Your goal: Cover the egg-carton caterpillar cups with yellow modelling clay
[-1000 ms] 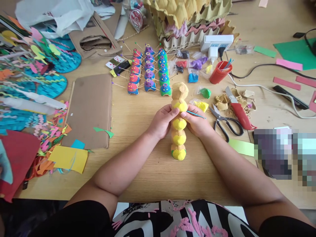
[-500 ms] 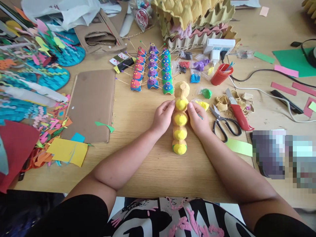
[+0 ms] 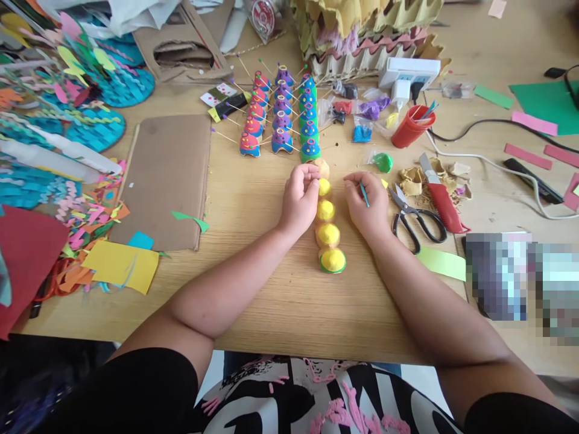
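A strip of egg carton cups (image 3: 327, 235) lies lengthwise in front of me, yellow clay covering the nearer domes and green edging the closest one. The farthest cup is bare tan and partly behind my fingers. My left hand (image 3: 299, 199) is closed on the strip's far end from the left side. Just right of the strip, apart from it, my right hand (image 3: 368, 205) has its fingers bent around a thin blue modelling tool (image 3: 364, 195). Whether its fingertips also pinch some clay is too small to tell. A bit of yellow (image 3: 384, 183) shows behind this hand.
Painted egg carton caterpillars (image 3: 283, 120) stand beyond my hands. To the right are scissors (image 3: 414, 214), a red-handled knife (image 3: 443, 202) and a red cup (image 3: 409, 128) of sticks. Cardboard (image 3: 165, 181) and paper scraps lie left. Egg trays (image 3: 362, 36) are stacked behind.
My right hand has come off the strip and now sits a little to its right. My left hand has moved toward the strip's far end. The view has shifted slightly.
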A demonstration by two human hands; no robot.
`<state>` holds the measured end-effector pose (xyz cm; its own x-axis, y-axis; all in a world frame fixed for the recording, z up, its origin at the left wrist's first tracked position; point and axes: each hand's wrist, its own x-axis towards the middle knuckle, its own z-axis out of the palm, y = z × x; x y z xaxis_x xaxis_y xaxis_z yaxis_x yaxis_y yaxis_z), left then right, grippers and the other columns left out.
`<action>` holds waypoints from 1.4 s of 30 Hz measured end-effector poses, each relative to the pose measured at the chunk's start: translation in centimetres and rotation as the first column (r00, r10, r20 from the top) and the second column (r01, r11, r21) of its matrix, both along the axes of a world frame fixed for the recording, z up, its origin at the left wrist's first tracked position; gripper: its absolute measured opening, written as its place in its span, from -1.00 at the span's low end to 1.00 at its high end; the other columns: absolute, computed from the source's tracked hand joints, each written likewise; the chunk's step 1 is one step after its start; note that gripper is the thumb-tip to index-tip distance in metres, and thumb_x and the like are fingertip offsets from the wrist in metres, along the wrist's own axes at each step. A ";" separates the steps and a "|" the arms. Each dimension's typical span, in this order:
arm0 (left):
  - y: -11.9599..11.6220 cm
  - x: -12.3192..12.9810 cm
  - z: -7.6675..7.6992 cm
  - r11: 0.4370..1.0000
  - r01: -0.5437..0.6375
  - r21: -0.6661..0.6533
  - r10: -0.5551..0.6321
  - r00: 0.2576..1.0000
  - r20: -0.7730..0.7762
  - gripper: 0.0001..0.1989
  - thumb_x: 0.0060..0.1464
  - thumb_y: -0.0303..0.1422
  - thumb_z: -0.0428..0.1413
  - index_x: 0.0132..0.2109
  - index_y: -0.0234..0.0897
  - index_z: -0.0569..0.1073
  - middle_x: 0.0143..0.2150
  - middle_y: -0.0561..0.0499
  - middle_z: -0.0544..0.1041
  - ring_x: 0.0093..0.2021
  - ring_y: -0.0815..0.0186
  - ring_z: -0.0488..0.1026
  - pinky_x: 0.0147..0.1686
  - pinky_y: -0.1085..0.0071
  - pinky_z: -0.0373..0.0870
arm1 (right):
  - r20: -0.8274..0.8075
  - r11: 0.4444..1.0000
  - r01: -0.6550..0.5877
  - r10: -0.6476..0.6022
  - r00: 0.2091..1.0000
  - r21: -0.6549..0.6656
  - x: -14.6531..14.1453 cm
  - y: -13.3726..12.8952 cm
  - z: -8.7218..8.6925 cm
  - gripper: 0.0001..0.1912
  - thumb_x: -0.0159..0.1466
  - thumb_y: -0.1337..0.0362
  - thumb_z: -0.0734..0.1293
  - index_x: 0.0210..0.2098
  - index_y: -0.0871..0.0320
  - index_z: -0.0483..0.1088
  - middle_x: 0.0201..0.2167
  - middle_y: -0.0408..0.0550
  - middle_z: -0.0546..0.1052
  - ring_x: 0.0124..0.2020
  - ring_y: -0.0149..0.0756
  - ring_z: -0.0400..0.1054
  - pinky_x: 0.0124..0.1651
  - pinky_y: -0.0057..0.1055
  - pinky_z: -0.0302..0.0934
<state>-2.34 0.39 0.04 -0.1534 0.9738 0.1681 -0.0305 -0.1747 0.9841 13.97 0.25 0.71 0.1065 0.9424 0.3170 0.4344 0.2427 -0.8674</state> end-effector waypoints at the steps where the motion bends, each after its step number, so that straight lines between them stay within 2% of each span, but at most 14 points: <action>1: 0.0 0.0 0.0 1.000 0.003 -0.003 -0.003 1.000 0.022 -0.89 0.33 -0.44 0.10 -0.03 -0.15 0.43 -0.06 -0.05 0.59 0.03 0.25 0.55 0.17 0.31 0.40 | -0.054 1.000 0.010 -0.010 0.998 0.006 0.0 0.0 0.0 -0.86 0.41 0.19 0.35 -0.26 0.06 0.52 -0.31 -0.09 0.54 -0.17 -0.22 0.42 0.08 -0.20 0.29; 3: 0.0 0.1 -0.3 1.000 0.003 -0.005 -0.003 0.999 0.049 -0.92 0.38 -0.36 0.09 -0.02 -0.15 0.43 -0.05 -0.05 0.62 0.04 0.24 0.57 0.18 0.29 0.43 | -0.186 0.999 0.029 -0.024 0.982 0.023 -0.2 0.1 -0.1 -0.72 0.51 0.03 0.27 -0.19 0.04 0.51 -0.34 -0.13 0.53 -0.23 -0.28 0.42 0.01 -0.25 0.31; 6: 0.1 0.0 -0.8 0.999 0.039 -0.007 -0.039 0.999 0.016 -0.84 0.46 -0.19 0.05 -0.01 -0.13 0.43 -0.08 -0.04 0.66 0.04 0.22 0.61 0.16 0.24 0.47 | -0.334 0.997 0.055 -0.032 0.942 0.058 -0.2 0.4 -0.5 -0.57 0.51 -0.18 0.22 -0.14 0.02 0.46 -0.45 -0.21 0.45 -0.43 -0.37 0.32 -0.25 -0.34 0.25; 10: 0.4 -0.3 -1.2 0.999 -0.012 0.035 0.013 0.999 -0.033 -0.62 0.45 0.07 0.01 0.02 -0.11 0.43 -0.07 -0.06 0.66 0.04 0.20 0.61 0.15 0.22 0.51 | -0.375 0.984 0.124 -0.066 0.925 0.132 0.0 0.6 -0.9 -0.53 0.48 -0.24 0.23 -0.18 0.03 0.43 -0.45 -0.20 0.46 -0.45 -0.39 0.31 -0.31 -0.35 0.23; 15: 0.9 -0.1 -1.8 0.986 -0.111 0.124 0.116 0.993 -0.037 -0.46 0.37 0.24 0.00 0.03 -0.12 0.45 0.00 -0.09 0.62 0.09 0.18 0.57 0.17 0.23 0.49 | -0.294 0.958 0.127 -0.047 0.955 0.258 -0.5 -0.1 -0.4 -0.60 0.52 -0.15 0.24 -0.17 0.03 0.44 -0.36 -0.17 0.53 -0.31 -0.37 0.43 -0.14 -0.31 0.36; 20: 1.4 0.2 -2.5 0.966 -0.183 0.181 0.208 0.969 -0.132 -0.49 0.42 0.19 -0.04 0.06 -0.12 0.47 0.10 -0.14 0.60 0.18 0.14 0.52 0.25 0.17 0.42 | -0.194 0.935 0.131 -0.069 0.979 0.329 -0.4 -0.1 0.5 -0.59 0.55 -0.11 0.18 -0.19 0.05 0.43 -0.28 -0.09 0.59 -0.19 -0.28 0.53 -0.01 -0.20 0.42; 22: 1.6 0.2 -2.7 0.952 -0.210 0.222 0.246 0.958 -0.149 -0.49 0.43 0.17 -0.07 0.06 -0.14 0.47 0.09 -0.15 0.60 0.17 0.12 0.51 0.27 0.14 0.41 | -0.090 0.928 0.139 -0.115 0.989 0.345 0.6 0.6 1.0 -0.67 0.53 -0.05 0.22 -0.13 0.05 0.44 -0.21 -0.03 0.62 -0.12 -0.20 0.55 0.07 -0.12 0.42; 24: 1.7 0.2 -2.6 0.938 -0.233 0.257 0.283 0.943 -0.178 -0.51 0.45 0.14 -0.07 0.06 -0.14 0.48 0.08 -0.14 0.61 0.17 0.11 0.50 0.31 0.11 0.36 | 0.130 0.947 0.084 -0.129 0.983 0.310 2.1 1.2 1.6 -0.74 0.48 0.03 0.29 -0.06 0.06 0.47 -0.14 0.04 0.66 -0.06 -0.10 0.55 0.13 -0.02 0.42; 27: 1.7 0.2 -2.5 0.924 -0.237 0.301 0.312 0.922 -0.231 -0.58 0.47 0.05 -0.08 0.07 -0.13 0.47 0.08 -0.12 0.64 0.17 0.13 0.51 0.35 0.11 0.31 | 0.521 0.988 0.011 -0.091 0.848 0.155 4.1 1.6 2.4 -0.69 0.37 0.11 0.40 0.05 0.08 0.52 -0.01 0.16 0.69 0.11 0.12 0.50 0.24 0.16 0.34; 29: 1.7 0.2 -2.4 0.918 -0.228 0.325 0.317 0.914 -0.254 -0.62 0.48 0.00 -0.08 0.07 -0.12 0.46 0.09 -0.12 0.64 0.18 0.14 0.51 0.35 0.12 0.32 | 0.679 0.996 0.028 -0.081 0.730 0.089 4.9 1.3 2.6 -0.59 0.35 0.13 0.41 0.15 0.13 0.51 0.07 0.26 0.67 0.19 0.22 0.45 0.26 0.21 0.31; 33: 1.9 0.2 -2.5 0.904 -0.207 0.374 0.321 0.906 -0.275 -0.69 0.48 -0.09 -0.07 0.06 -0.14 0.46 0.07 -0.13 0.65 0.18 0.12 0.51 0.34 0.11 0.34 | 0.831 0.996 0.072 -0.088 0.550 0.058 5.3 0.5 2.3 -0.59 0.38 0.19 0.36 0.15 0.23 0.53 0.00 0.36 0.69 0.23 0.28 0.40 0.30 0.25 0.24; 36: 2.1 0.3 -2.6 0.901 -0.215 0.377 0.337 0.894 -0.296 -0.74 0.48 -0.15 -0.05 0.05 -0.13 0.46 0.06 -0.13 0.65 0.18 0.12 0.51 0.32 0.11 0.37 | 0.865 0.996 0.044 -0.090 0.494 0.079 5.4 0.4 2.0 -0.71 0.37 0.28 0.33 0.01 0.23 0.58 -0.07 0.34 0.70 0.27 0.25 0.39 0.38 0.26 0.16; 39: 2.1 0.4 -2.6 0.905 -0.213 0.368 0.336 0.888 -0.313 -0.79 0.47 -0.21 -0.02 0.02 -0.13 0.46 0.05 -0.12 0.65 0.17 0.13 0.51 0.31 0.13 0.38 | 0.792 0.990 0.032 -0.132 0.596 0.141 5.1 0.8 1.7 -0.73 0.36 0.26 0.34 0.00 0.18 0.57 -0.07 0.27 0.70 0.21 0.19 0.43 0.40 0.25 0.15; 42: 2.1 0.5 -2.5 0.906 -0.241 0.347 0.348 0.892 -0.288 -0.84 0.44 -0.26 0.03 0.00 -0.14 0.48 0.04 -0.12 0.66 0.15 0.14 0.53 0.31 0.13 0.38 | 0.495 0.987 0.059 -0.125 0.860 0.146 3.7 1.7 1.3 -0.68 0.29 0.14 0.41 -0.01 0.13 0.53 -0.07 0.18 0.68 0.03 0.08 0.49 0.28 0.14 0.31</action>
<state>-1.88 2.48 -2.50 -0.3076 0.7888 0.5322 0.3910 -0.4051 0.8264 17.71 1.90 1.97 -0.0133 0.8869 0.4618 0.8280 0.2687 -0.4922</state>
